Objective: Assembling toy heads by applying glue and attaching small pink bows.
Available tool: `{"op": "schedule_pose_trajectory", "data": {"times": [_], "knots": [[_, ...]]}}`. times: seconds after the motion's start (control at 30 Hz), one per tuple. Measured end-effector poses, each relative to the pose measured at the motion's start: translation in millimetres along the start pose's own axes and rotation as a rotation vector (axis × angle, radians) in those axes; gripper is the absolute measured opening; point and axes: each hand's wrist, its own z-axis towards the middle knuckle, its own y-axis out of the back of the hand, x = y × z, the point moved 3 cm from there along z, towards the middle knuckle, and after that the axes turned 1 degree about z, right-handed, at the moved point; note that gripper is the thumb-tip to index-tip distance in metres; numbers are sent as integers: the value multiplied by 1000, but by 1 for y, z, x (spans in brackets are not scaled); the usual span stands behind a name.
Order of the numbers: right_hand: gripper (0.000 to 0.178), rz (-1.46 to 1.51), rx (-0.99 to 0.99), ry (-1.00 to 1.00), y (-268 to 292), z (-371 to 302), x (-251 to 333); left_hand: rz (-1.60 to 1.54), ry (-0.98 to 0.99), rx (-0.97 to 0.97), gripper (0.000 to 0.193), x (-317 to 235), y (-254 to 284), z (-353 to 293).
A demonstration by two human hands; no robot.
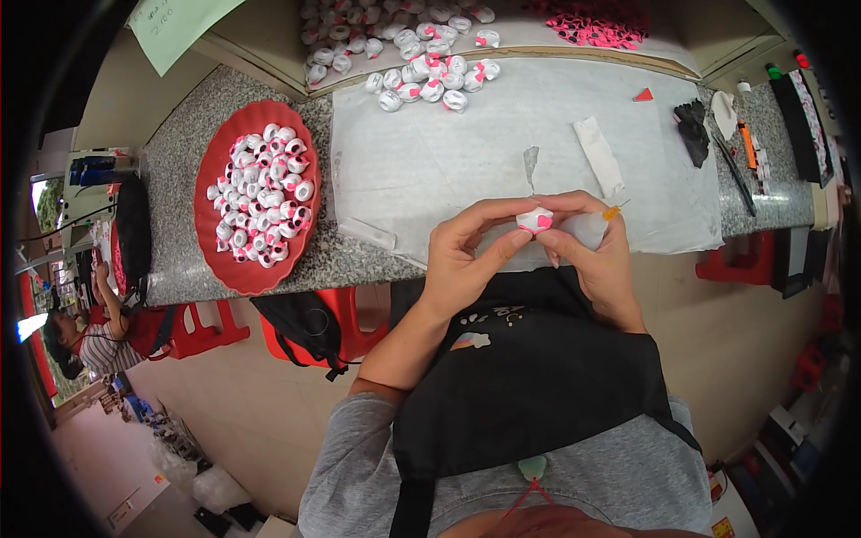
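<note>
Between the fingertips of both hands, above the near edge of the paper sheet, sits a small white rounded piece with a pink bow-shaped patch [535, 221]. My left hand [466, 255] pinches it from the left, thumb and fingers closed. My right hand [603, 273] pinches its other side. Tucked in that same right hand is a translucent white squeeze bottle [587, 230] with a yellow needle tip [612, 213] pointing up to the right. The lower fingers of both hands are partly hidden.
White paper [448, 170] covers the granite counter [170, 206]. Similar white pieces [430, 72] lie at its far side. A red scalloped tray [206, 193] on the left holds several more. Pink pieces [596, 27], a black cloth [691, 133] and tweezers [737, 175] lie right. Another person [103, 345] sits far left.
</note>
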Motion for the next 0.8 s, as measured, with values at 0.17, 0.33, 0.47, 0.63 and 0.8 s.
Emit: {"op": "schedule_pose_trajectory", "data": {"times": [0.17, 0.33, 0.47, 0.63, 0.8], "knots": [[24, 13, -9, -21, 2, 0, -2, 49, -22, 7, 25, 1, 0, 1], [23, 52, 0, 5, 6, 1, -4, 73, -37, -1, 25, 3, -2, 3], [21, 50, -17, -9, 5, 2, -6, 21, 1, -29, 24, 6, -1, 3], [21, 89, 4, -55, 9, -4, -9, -101, -2, 77, 21, 8, -4, 1], [28, 53, -81, -81, 16, -5, -15, 129, -52, 21, 19, 2, -6, 0]]}}
